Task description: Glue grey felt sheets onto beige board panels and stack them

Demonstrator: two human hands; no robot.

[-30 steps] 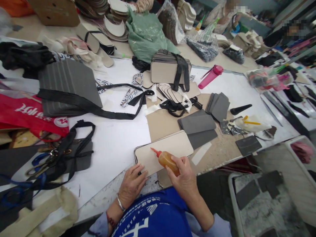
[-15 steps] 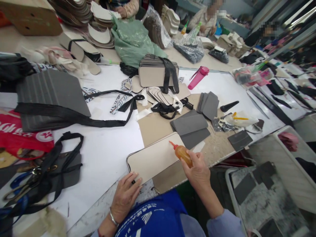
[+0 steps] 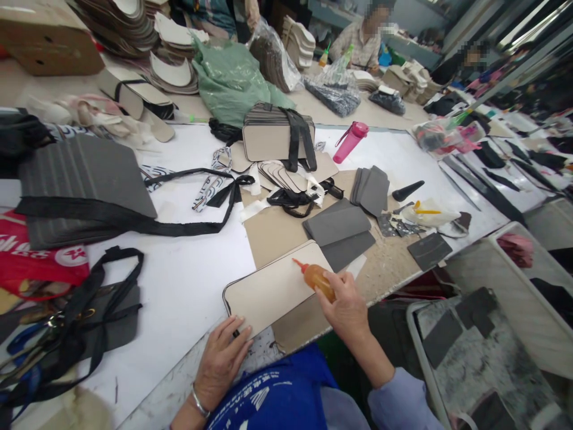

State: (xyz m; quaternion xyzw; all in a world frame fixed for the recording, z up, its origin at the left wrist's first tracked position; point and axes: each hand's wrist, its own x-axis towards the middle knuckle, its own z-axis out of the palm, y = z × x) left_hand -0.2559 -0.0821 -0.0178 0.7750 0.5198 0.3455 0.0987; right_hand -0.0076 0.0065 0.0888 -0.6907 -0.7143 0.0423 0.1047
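The left hand's flat, spread fingers steady the beige panel while the right hand's fingers clamp the glue bottle, nozzle tilted toward it.

Bright even light, soft shadows, wide-angle warped, blurred edges

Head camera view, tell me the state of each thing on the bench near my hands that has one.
glue bottle: tilted, nozzle at the beige panel, gripped by right hand.
beige panel: flat, near corner pressed by left hand.
pink bottle: lying on its side.
panel bundle: strapped together.
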